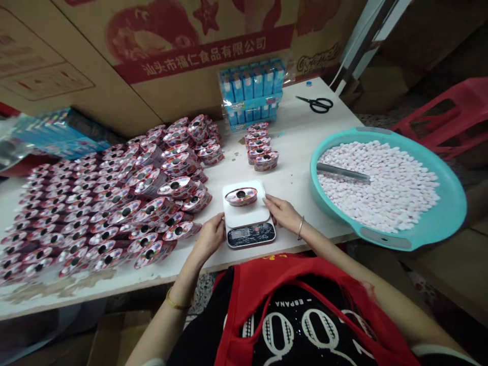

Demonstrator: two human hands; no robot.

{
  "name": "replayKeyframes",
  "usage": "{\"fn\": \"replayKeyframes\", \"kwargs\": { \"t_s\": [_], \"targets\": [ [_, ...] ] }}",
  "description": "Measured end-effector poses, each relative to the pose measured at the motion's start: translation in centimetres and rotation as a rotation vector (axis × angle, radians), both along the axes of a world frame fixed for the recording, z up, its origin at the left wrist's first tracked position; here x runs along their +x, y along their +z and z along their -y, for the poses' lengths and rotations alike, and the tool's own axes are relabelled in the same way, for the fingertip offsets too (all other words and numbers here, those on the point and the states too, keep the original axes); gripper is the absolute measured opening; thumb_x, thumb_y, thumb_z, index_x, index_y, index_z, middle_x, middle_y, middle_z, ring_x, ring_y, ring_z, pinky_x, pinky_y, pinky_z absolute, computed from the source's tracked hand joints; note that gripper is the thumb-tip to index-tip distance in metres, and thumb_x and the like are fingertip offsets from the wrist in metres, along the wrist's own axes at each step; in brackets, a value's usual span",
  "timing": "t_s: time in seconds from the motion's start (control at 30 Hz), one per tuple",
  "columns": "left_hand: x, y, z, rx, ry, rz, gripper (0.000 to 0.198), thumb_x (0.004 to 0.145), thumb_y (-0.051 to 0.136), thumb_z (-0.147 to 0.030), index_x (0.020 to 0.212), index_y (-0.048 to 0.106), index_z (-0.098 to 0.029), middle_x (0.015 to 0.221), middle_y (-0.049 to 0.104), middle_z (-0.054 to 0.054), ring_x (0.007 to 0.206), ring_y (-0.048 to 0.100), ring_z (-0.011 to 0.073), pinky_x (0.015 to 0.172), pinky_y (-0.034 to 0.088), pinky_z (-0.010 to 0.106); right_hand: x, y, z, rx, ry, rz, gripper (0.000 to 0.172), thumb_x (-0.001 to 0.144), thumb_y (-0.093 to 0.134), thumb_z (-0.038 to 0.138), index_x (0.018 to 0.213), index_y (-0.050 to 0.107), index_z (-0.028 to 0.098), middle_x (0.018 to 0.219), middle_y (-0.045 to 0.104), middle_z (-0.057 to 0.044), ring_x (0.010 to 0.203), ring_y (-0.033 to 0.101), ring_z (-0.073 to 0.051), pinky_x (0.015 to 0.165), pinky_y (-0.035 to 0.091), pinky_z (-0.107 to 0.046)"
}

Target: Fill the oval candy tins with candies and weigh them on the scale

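White scale (238, 217), left hand (212, 235) and right hand (284, 213) at its sides, grip unclear, bears one pack (241, 201) — seemingly midway: packs (114, 197) crowd the worktop's (297, 162) left edge, sweets (381, 188) remain in the basin (452, 203).

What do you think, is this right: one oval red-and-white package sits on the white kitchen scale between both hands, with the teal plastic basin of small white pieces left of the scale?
Not quite: the head view shows the teal plastic basin of small white pieces to the right of the white kitchen scale, not left. The rest stands.
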State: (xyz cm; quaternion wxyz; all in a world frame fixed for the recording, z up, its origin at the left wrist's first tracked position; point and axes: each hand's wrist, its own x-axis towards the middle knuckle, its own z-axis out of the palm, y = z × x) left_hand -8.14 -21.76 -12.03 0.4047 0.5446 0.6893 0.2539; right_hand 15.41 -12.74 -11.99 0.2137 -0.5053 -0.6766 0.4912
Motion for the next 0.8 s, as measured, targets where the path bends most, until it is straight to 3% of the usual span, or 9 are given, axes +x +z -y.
{"fn": "replayKeyframes", "kwargs": {
  "t_s": [0.13,0.23,0.3,0.4,0.47,0.53,0.63,0.8],
  "targets": [
    [-0.8,0.1,0.6,0.007,0.04,-0.015,0.04,0.087,0.043,-0.034,0.119,0.058,-0.014,0.08,0.065,0.005,0.061,0.06,0.0136,0.059,0.049,0.026,1.9,3.6,0.1,0.274,0.055,0.123,0.038,0.088,0.052,0.04,0.112,0.065,0.014,0.081,0.066,-0.009,0.066,0.059,-0.018,0.065,0.05,-0.031],
    [-1.5,1.0,0.4,0.135,0.073,-0.161,0.04,0.085,0.05,-0.036,0.118,0.058,-0.014,0.086,0.065,0.006,0.066,0.06,0.0137,0.06,0.049,0.026,6.6,7.3,-1.7,0.549,-0.089,0.242,0.031,0.089,0.05,0.04,0.098,0.066,0.015,0.091,0.065,-0.012,0.08,0.061,-0.021,0.071,0.049,-0.032],
    [-1.9,1.8,0.1,0.223,0.067,-0.206,0.038,0.086,0.05,-0.035,0.118,0.058,-0.016,0.09,0.064,0.005,0.069,0.059,0.0129,0.061,0.048,0.025,10.8,8.4,-3.2,0.647,-0.202,0.433,0.03,0.088,0.051,0.04,0.097,0.066,0.015,0.092,0.065,-0.014,0.084,0.061,-0.024,0.074,0.048,-0.035],
    [-1.9,2.8,-0.5,0.329,0.053,-0.212,0.038,0.088,0.05,-0.033,0.122,0.054,-0.019,0.096,0.061,0.006,0.07,0.058,0.0111,0.061,0.048,0.024,16.0,7.1,-5.0,0.473,-0.151,0.758,0.04,0.076,0.065,0.046,0.098,0.067,0.013,0.091,0.066,-0.018,0.084,0.062,-0.03,0.074,0.047,-0.041],
    [-1.6,3.0,-1.1,0.378,0.034,-0.193,0.043,0.087,0.053,-0.034,0.128,0.05,-0.02,0.105,0.058,0.007,0.072,0.058,0.0101,0.061,0.049,0.023,17.5,5.4,-5.6,0.278,-0.012,0.8,0.039,0.07,0.07,0.045,0.095,0.067,0.015,0.09,0.068,-0.016,0.082,0.064,-0.029,0.072,0.048,-0.038],
    [-1.1,3.0,-1.7,0.407,-0.003,-0.153,0.05,0.086,0.056,-0.035,0.133,0.044,-0.022,0.114,0.054,0.009,0.073,0.059,0.0095,0.061,0.05,0.023,17.3,4.1,-5.7,0.175,0.081,0.79,0.033,0.071,0.066,0.041,0.091,0.067,0.015,0.087,0.069,-0.013,0.078,0.065,-0.026,0.069,0.048,-0.034],
    [-0.2,2.6,-2.7,0.438,-0.066,-0.135,0.051,0.085,0.059,-0.039,0.131,0.044,-0.022,0.116,0.053,0.009,0.075,0.061,0.0104,0.06,0.05,0.023,15.7,4.1,-5.4,0.188,0.108,0.78,0.023,0.076,0.059,0.035,0.085,0.067,0.015,0.081,0.07,-0.01,0.075,0.064,-0.024,0.067,0.047,-0.032],
    [0.2,2.0,-3.3,0.485,0.012,-0.189,0.047,0.086,0.057,-0.041,0.127,0.048,-0.021,0.108,0.056,0.007,0.072,0.06,0.0113,0.056,0.047,0.024,15.4,5.7,-5.5,0.198,-0.054,0.731,0.016,0.074,0.06,0.023,0.084,0.071,0.018,0.086,0.073,-0.008,0.083,0.066,-0.023,0.075,0.048,-0.03]
  ]
}}
